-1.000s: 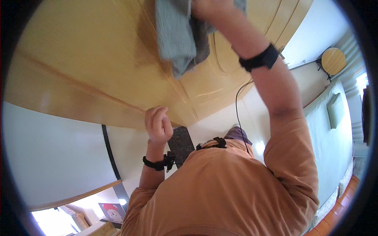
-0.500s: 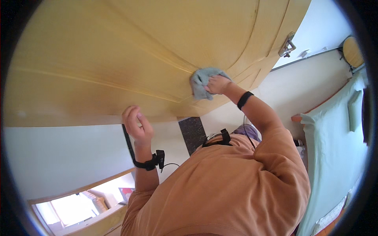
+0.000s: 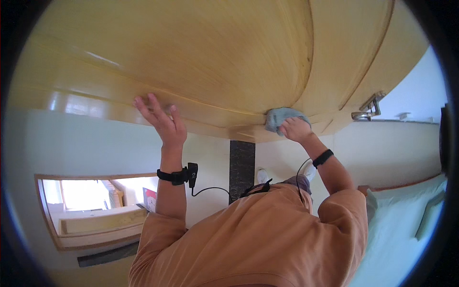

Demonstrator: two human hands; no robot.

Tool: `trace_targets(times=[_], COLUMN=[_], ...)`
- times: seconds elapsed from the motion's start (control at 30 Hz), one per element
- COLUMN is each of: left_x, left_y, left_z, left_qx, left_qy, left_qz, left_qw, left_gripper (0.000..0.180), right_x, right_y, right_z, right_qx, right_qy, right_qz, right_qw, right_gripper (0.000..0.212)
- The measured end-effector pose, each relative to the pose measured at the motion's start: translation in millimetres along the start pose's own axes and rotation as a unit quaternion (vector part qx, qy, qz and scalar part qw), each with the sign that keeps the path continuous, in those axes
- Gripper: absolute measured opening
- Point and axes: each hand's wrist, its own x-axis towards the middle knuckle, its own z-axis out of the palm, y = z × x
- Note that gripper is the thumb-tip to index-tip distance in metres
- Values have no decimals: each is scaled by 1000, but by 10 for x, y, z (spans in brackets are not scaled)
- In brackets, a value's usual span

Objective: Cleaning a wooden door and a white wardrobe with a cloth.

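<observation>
You are wiping the wooden door (image 3: 201, 52): your right hand (image 3: 296, 130) grips the blue cloth (image 3: 281, 117) against its lower edge while your open left hand (image 3: 162, 122) braces flat on the panel; next, probably slide the cloth along unwiped wood.

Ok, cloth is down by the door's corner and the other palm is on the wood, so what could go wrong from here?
1. The blue-grey cloth sits at the panel edge of the wooden door; a wider stroke might slip off it.
2. The left hand lies flat on glossy wood and may leave smudges.
3. The metal handle is close to the right hand; a sideways wipe could knock the knuckles.
</observation>
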Motion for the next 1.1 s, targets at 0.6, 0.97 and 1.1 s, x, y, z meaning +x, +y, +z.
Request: trace_targets(times=[0.6, 0.97, 1.1], left_x=[-492, -1117, -1372], left_y=[-610, -1176, -1133], left_z=[-96, 543, 717], left_qx=[-15, -17, -60], left_qy=[60, 197, 164], left_qz=[-56, -25, -27], left_qw=[997, 980, 984], left_gripper=[46, 45, 52], right_x=[1042, 2153, 2543], right_y=[61, -400, -1116], right_z=[-2330, -3652, -2912], right_qx=[-330, -293, -280], right_qy=[295, 523, 512], right_qz=[142, 120, 90], right_qw=[885, 791, 807], right_gripper=[56, 70, 75])
